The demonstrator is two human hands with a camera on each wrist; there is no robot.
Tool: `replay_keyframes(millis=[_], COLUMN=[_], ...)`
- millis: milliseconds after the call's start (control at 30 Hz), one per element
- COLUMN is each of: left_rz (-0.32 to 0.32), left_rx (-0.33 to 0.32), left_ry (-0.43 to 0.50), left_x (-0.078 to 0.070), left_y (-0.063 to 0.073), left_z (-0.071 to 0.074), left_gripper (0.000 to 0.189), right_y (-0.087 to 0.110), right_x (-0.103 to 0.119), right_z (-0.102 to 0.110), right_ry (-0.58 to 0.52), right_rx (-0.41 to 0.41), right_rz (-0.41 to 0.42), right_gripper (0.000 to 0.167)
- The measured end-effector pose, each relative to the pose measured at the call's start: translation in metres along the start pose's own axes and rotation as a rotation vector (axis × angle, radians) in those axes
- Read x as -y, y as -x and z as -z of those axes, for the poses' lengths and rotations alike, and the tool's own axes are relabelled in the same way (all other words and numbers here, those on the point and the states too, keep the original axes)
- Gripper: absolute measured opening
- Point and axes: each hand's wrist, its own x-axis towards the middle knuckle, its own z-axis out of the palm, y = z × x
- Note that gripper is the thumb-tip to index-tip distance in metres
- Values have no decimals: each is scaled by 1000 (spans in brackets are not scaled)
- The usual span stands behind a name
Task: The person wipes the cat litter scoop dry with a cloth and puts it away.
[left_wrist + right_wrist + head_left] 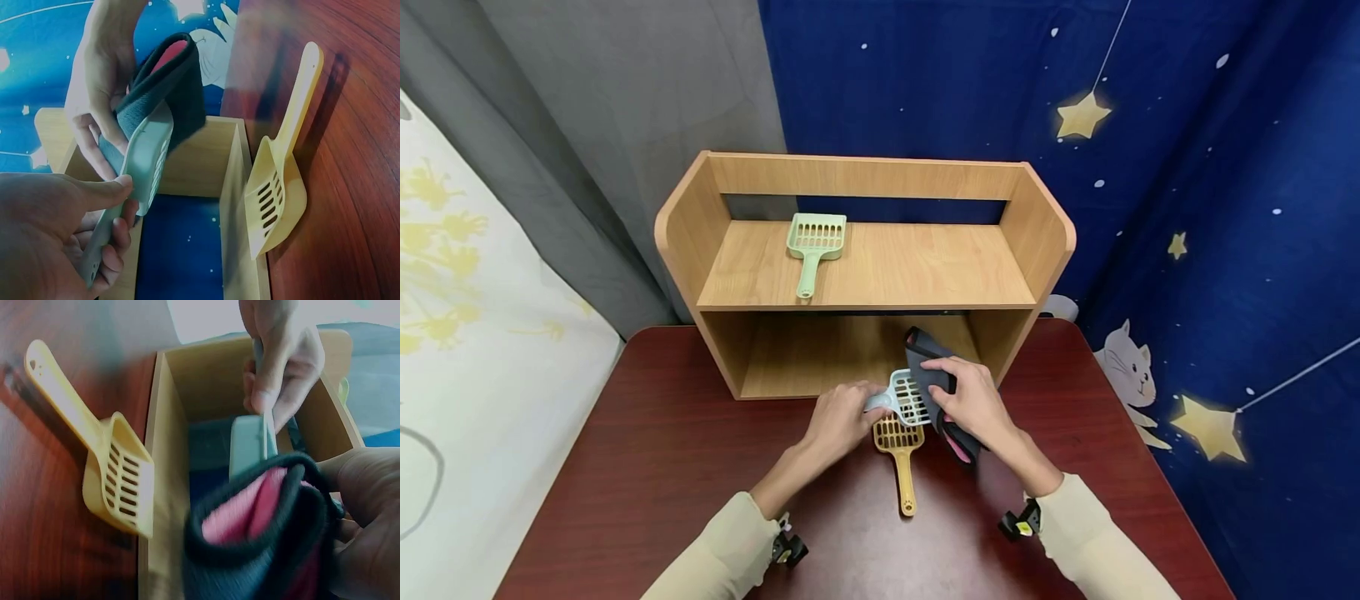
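Note:
My left hand grips the handle of a light blue slotted litter scoop, its thumb along the handle in the left wrist view. My right hand holds a folded dark grey cloth with black edging and a pink inner side. The cloth lies against the far side of the blue scoop and hides part of it. Below both hands, a yellow litter scoop lies on the table with its handle toward me. In the right wrist view the cloth covers the end of the blue scoop.
A two-tier wooden shelf stands at the back of the dark red table. On its upper board lies a green litter scoop. Behind hang a grey curtain and a blue star-patterned curtain.

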Motion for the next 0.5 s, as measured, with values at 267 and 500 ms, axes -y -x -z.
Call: replay_keyframes(millis=[267,500], left_rz=[3,-10], left_rx=[24,5], left_ry=[6,11], left_x=[-1,-5], left_y=[-4,-5], left_z=[-4,-6], left_gripper=[33,31], right_y=[-6,-7], right_x=[16,17], right_z=[-10,-7], right_ry=[-80,-133], right_rx=[98,122], right_rz=[-57,-89], right_gripper=[37,36])
